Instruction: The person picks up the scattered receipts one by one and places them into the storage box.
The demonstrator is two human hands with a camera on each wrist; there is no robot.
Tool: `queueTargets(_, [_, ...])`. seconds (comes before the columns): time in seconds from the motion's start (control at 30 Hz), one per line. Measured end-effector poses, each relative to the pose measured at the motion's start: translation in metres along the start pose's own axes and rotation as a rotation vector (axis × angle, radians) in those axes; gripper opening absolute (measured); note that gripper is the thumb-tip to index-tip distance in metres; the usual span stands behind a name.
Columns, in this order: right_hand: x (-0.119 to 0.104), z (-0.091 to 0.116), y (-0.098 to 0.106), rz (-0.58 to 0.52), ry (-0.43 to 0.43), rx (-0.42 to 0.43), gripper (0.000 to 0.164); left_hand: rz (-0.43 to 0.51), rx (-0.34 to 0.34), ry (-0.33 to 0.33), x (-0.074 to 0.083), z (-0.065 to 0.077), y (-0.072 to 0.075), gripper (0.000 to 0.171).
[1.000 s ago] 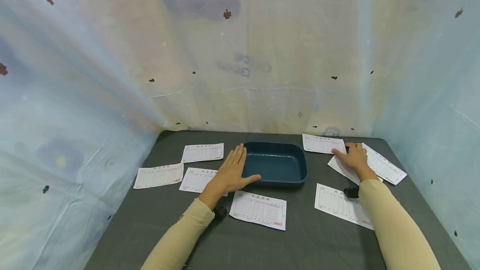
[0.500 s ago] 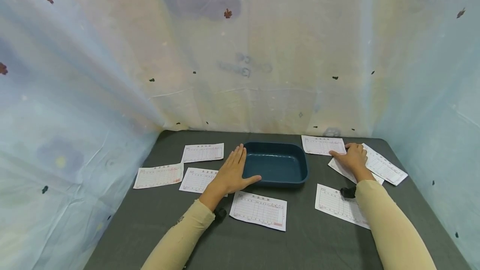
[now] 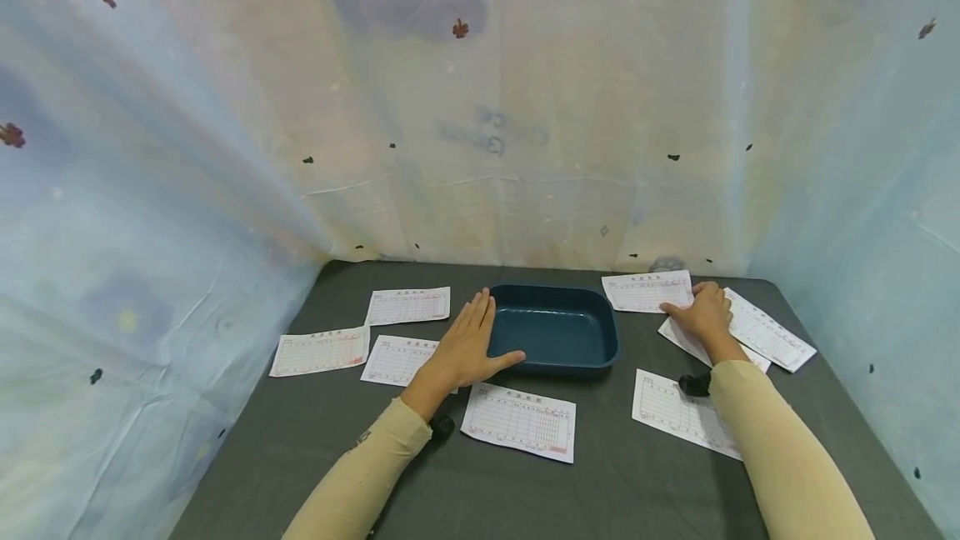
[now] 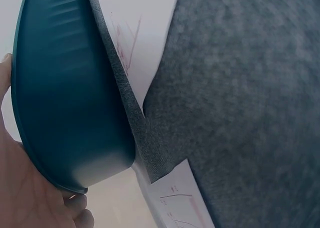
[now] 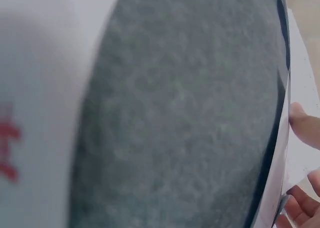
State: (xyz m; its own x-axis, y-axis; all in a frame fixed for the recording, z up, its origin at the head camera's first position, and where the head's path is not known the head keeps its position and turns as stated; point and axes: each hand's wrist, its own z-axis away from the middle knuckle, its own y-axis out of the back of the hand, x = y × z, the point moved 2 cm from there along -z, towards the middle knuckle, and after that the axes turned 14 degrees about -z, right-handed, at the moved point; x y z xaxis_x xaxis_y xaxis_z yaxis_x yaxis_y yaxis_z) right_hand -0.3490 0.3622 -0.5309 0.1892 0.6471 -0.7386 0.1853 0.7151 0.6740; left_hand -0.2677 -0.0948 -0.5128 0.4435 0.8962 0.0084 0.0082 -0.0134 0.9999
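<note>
My left hand (image 3: pixel 461 346) rests on the left rim of a dark teal plastic tray (image 3: pixel 558 332), fingers straight and thumb spread along the near side. In the left wrist view the tray's outer wall (image 4: pixel 70 88) fills the left part, with that hand at its edge. At the back right, my right hand (image 3: pixel 707 317) pinches the right edge of a white printed form slip (image 3: pixel 647 291). The right wrist view has the thumb (image 5: pixel 302 125) on the paper, with the other fingers partly hidden at its edge. Under and beside this hand lie two overlapping slips (image 3: pixel 768 332).
More slips lie on the dark grey table (image 3: pixel 592 490): one in front of the tray (image 3: pixel 519 423), one near the right forearm (image 3: pixel 678 411), and several to the left (image 3: pixel 318 352). A pale patterned curtain (image 3: pixel 525 148) hangs behind and at both sides.
The slip at my right fingers has turned slightly, its right end shifting toward the back. The right hand moved a little left. My left hand and the tray have stayed in place.
</note>
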Motion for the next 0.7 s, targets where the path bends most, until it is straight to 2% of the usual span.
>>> queueTargets(0.23, [-0.008, 0.004, -0.002, -0.011, -0.001, 0.026, 0.079, -0.013, 0.003, -0.006, 0.000, 0.000, -0.001, 0.120])
queueTargets(0.4, [-0.009, 0.006, -0.001, -0.009, 0.022, 0.053, 0.080, 0.012, 0.013, -0.012, 0.001, 0.000, 0.000, 0.119])
queueTargets(0.7, [-0.015, 0.013, 0.008, -0.037, 0.105, 0.132, 0.054, 0.009, 0.004, -0.001, -0.001, 0.001, 0.001, 0.120])
